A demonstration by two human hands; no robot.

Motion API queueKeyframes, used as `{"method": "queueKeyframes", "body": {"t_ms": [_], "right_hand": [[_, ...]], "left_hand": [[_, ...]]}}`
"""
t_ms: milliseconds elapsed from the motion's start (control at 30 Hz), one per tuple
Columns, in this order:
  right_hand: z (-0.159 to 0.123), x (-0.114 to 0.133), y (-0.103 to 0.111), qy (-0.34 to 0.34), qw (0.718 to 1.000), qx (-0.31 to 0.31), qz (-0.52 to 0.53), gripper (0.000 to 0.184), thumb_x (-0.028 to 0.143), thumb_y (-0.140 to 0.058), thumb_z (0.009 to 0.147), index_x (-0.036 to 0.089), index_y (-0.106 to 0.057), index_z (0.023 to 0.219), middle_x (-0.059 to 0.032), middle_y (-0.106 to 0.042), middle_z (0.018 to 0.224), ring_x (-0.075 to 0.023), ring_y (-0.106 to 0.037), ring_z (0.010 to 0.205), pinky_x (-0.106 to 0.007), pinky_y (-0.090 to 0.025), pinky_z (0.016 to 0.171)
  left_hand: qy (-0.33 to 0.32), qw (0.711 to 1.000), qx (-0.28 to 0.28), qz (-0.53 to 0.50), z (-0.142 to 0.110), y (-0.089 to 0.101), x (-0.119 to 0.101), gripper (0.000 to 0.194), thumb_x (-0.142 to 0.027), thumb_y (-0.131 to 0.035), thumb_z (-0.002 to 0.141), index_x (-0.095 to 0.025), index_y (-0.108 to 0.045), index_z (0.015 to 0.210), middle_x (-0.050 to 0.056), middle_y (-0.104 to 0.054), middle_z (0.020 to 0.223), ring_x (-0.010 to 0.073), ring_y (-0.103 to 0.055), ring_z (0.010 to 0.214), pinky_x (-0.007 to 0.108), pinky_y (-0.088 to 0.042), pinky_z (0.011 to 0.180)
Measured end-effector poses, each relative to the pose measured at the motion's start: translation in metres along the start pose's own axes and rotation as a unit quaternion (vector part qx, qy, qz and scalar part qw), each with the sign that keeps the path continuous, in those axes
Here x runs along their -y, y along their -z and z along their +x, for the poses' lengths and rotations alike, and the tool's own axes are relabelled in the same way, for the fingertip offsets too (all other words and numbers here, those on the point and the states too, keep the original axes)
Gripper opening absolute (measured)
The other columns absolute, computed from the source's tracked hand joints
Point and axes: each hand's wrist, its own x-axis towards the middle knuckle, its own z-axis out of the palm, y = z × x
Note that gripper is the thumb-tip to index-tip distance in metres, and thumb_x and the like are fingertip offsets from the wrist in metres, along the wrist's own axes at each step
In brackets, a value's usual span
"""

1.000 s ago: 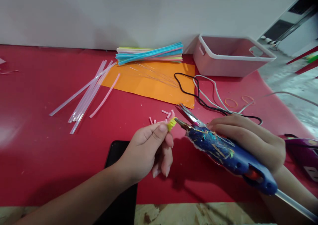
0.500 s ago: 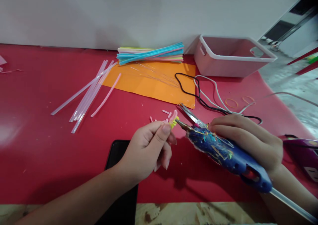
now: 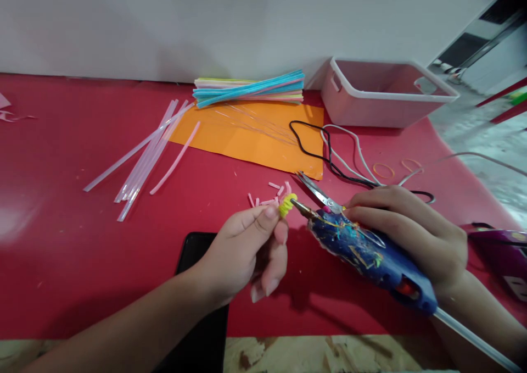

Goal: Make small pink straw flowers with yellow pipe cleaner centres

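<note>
Between thumb and forefinger, my left hand [image 3: 249, 246] pinches a small coiled yellow pipe cleaner [image 3: 287, 205], with a bit of pink showing behind it. My right hand [image 3: 411, 230] is wrapped round a blue glue gun [image 3: 370, 257] smeared with dried glue. The gun's metal tip meets the yellow coil's right side, and a clear glue stick [image 3: 473, 337] juts from its rear. Scissors [image 3: 319, 191] lie just beyond the gun, their handles hidden behind it. Short pink pieces [image 3: 267, 201] are scattered beyond my left fingertips.
Glue sticks [image 3: 144, 164] and one pink pipe cleaner [image 3: 176, 159] lie left. Behind are an orange sheet [image 3: 247, 142], bundled pipe cleaners [image 3: 247, 92] and a pink bin [image 3: 370, 109]. Cords [image 3: 346, 172] run right. A black phone-like slab [image 3: 197, 329] sits under my left forearm.
My left hand has turned the yellow coil back and forth at the tip. The glue gun's rear end has swung slightly left, while its tip stays at the coil.
</note>
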Motion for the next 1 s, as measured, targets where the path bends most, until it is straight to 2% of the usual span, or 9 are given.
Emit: {"method": "queueKeyframes", "body": {"t_ms": [100, 233, 500, 633, 733, 833, 1000], "right_hand": [[0.002, 0.000, 0.000, -0.008, 1.000, 0.018, -0.008, 0.018, 0.015, -0.051, 0.090, 0.019, -0.062, 0.104, -0.0123, -0.063, 0.096, -0.0246, -0.063, 0.086, -0.040, -0.050, 0.072], [0.002, 0.002, -0.001, -0.007, 1.000, 0.010, -0.020, 0.014, 0.011, -0.056, 0.087, 0.017, -0.062, 0.099, -0.0125, -0.061, 0.094, -0.0243, -0.061, 0.083, -0.040, -0.048, 0.069], [0.005, -0.001, 0.001, -0.001, 0.999, 0.025, -0.048, 0.016, 0.011, -0.057, 0.089, 0.020, -0.061, 0.101, -0.0101, -0.060, 0.096, -0.0218, -0.060, 0.082, -0.037, -0.047, 0.069], [0.003, -0.016, 0.006, 0.014, 0.992, 0.099, -0.081, 0.013, 0.017, -0.051, 0.092, 0.019, -0.059, 0.101, -0.0116, -0.064, 0.097, -0.0244, -0.062, 0.085, -0.039, -0.047, 0.074], [-0.003, -0.028, 0.008, -0.074, 0.973, 0.189, -0.109, 0.017, 0.018, -0.049, 0.088, 0.019, -0.056, 0.103, -0.0107, -0.066, 0.096, -0.0263, -0.062, 0.085, -0.040, -0.048, 0.075], [-0.010, -0.036, 0.009, -0.161, 0.943, 0.253, -0.144, 0.034, 0.012, -0.049, 0.075, 0.019, -0.053, 0.108, -0.0115, -0.065, 0.103, -0.0288, -0.061, 0.094, -0.044, -0.046, 0.082], [-0.016, -0.042, 0.019, -0.172, 0.926, 0.312, -0.128, 0.040, 0.011, -0.044, 0.077, 0.021, -0.056, 0.114, -0.0106, -0.063, 0.112, -0.0257, -0.058, 0.104, -0.041, -0.044, 0.088]], "left_hand": [[0.005, 0.996, 0.059, -0.060, 0.000, 0.003, -0.002, 0.035, -0.043, -0.038, 0.098, -0.020, -0.049, 0.073, -0.006, -0.045, 0.035, 0.0061, -0.024, 0.024, 0.013, -0.026, 0.028], [0.026, 0.982, 0.126, -0.141, -0.001, 0.005, -0.004, 0.041, -0.037, -0.029, 0.101, -0.020, -0.052, 0.071, -0.005, -0.043, 0.034, 0.0056, -0.023, 0.024, 0.014, -0.028, 0.032], [0.043, 0.971, 0.140, -0.191, -0.001, 0.009, -0.008, 0.041, -0.030, -0.031, 0.101, -0.018, -0.056, 0.070, -0.006, -0.039, 0.032, 0.0058, -0.020, 0.024, 0.015, -0.027, 0.033], [0.020, 0.964, 0.105, -0.244, -0.001, 0.011, -0.017, 0.043, -0.028, -0.028, 0.102, -0.017, -0.056, 0.070, -0.009, -0.030, 0.036, 0.0048, -0.017, 0.027, 0.015, -0.023, 0.033], [-0.006, 0.967, 0.048, -0.249, 0.002, 0.011, -0.022, 0.050, -0.028, -0.019, 0.103, -0.016, -0.055, 0.070, -0.008, -0.027, 0.040, 0.0048, -0.014, 0.032, 0.015, -0.019, 0.034], [-0.014, 0.974, 0.000, -0.227, 0.005, 0.011, -0.022, 0.048, -0.027, -0.022, 0.103, -0.016, -0.054, 0.069, -0.008, -0.027, 0.042, 0.0061, -0.014, 0.038, 0.015, -0.017, 0.036], [-0.036, 0.979, -0.075, -0.185, 0.011, 0.007, -0.020, 0.038, -0.024, -0.031, 0.101, -0.015, -0.052, 0.071, -0.006, -0.034, 0.045, 0.0062, -0.017, 0.041, 0.014, -0.020, 0.037]]}}
